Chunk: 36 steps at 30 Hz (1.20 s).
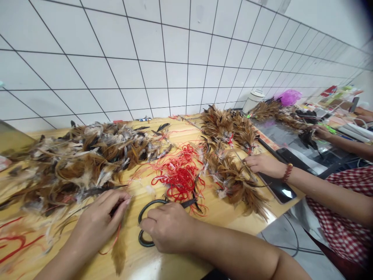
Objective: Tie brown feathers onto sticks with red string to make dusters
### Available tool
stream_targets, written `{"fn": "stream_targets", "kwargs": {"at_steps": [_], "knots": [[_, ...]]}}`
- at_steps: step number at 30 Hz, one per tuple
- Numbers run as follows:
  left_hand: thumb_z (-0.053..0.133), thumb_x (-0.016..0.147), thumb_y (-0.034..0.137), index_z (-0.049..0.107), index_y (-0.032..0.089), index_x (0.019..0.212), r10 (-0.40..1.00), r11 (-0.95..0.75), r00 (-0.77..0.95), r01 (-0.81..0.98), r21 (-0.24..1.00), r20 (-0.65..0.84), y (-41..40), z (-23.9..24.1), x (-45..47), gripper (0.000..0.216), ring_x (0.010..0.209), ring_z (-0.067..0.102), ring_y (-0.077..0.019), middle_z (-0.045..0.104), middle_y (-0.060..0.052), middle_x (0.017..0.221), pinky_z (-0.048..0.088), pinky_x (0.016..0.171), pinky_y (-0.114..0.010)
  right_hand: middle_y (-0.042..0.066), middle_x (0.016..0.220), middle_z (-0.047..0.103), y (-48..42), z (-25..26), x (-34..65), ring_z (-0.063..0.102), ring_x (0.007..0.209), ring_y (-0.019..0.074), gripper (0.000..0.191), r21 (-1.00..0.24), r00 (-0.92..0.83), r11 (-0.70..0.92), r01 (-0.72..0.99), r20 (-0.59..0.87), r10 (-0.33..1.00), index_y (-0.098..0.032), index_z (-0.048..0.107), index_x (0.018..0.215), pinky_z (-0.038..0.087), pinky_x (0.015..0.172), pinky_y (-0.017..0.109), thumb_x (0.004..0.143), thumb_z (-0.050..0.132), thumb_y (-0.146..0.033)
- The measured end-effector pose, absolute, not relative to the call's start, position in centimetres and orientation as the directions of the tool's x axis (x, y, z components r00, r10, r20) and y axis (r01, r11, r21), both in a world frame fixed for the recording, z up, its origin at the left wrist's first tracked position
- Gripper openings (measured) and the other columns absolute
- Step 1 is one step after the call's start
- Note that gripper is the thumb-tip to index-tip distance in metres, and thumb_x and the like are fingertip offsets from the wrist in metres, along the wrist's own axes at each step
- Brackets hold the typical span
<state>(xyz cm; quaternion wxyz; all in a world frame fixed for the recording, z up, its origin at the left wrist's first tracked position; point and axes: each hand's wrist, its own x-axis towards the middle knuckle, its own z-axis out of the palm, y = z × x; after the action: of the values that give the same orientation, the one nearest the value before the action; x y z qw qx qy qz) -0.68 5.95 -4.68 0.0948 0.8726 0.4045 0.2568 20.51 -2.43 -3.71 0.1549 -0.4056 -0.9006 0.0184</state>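
My left hand [101, 214] is closed in a pinch on a small brown feather bundle [119, 254], whose fluffy end hangs below the fingers beside a red string [117, 235]. Black-handled scissors [142, 216] are in my right hand [171, 227], their dark blades pointing right, away from the feathers in my left. Just beyond the scissors lies a tangle of red string [183, 179]. Past my left hand spreads a large loose pile of brown, white and black feathers [96, 151].
Tied brown feather bundles [224, 124] lie right of the string, where another person's hand [266, 165] with a beaded bracelet touches them. A black phone [279, 188] lies at the table's right edge. Farther off are a white container [253, 100], a purple bag [288, 97] and another hand [322, 133].
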Motion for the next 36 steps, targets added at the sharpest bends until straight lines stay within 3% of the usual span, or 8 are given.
{"fn": "stream_targets", "kwargs": {"at_steps": [16,29,36], "knots": [[0.047,0.089,0.038,0.060,0.024,0.089,0.754,-0.655,0.545,0.670,0.350,0.368,6.04,-5.08,-0.89,0.019,0.084,0.063,-0.0206,0.066,-0.005,0.092,0.050,0.073,-0.033,0.001,0.080,0.063,-2.59,-3.71,20.53,0.057,0.068,0.0153,0.008,-0.133,-0.618,0.681,0.720,0.323,0.717,-0.018,0.056,0.087,0.035,0.051,0.029,0.084,0.051,-0.024],[0.045,0.089,0.037,0.061,0.021,0.087,0.782,-0.622,0.530,0.694,0.361,0.329,5.75,-4.16,-0.38,0.023,0.081,0.062,-0.0202,0.066,-0.006,0.089,0.050,0.072,-0.032,0.002,0.082,0.062,-2.73,-3.56,20.43,0.056,0.069,0.0152,0.007,-0.135,-0.640,0.688,0.713,0.274,0.718,-0.019,0.055,0.089,0.034,0.052,0.029,0.083,0.051,-0.022],[0.048,0.087,0.034,0.059,0.025,0.088,0.792,-0.602,0.489,0.727,0.331,0.366,6.69,-4.20,-1.03,0.014,0.081,0.063,-0.0200,0.065,0.000,0.086,0.050,0.075,-0.033,0.002,0.083,0.063,-2.74,-3.40,20.49,0.056,0.068,0.0153,0.009,-0.132,-0.634,0.681,0.721,0.271,0.724,-0.019,0.055,0.089,0.031,0.050,0.029,0.084,0.049,-0.022]]}}
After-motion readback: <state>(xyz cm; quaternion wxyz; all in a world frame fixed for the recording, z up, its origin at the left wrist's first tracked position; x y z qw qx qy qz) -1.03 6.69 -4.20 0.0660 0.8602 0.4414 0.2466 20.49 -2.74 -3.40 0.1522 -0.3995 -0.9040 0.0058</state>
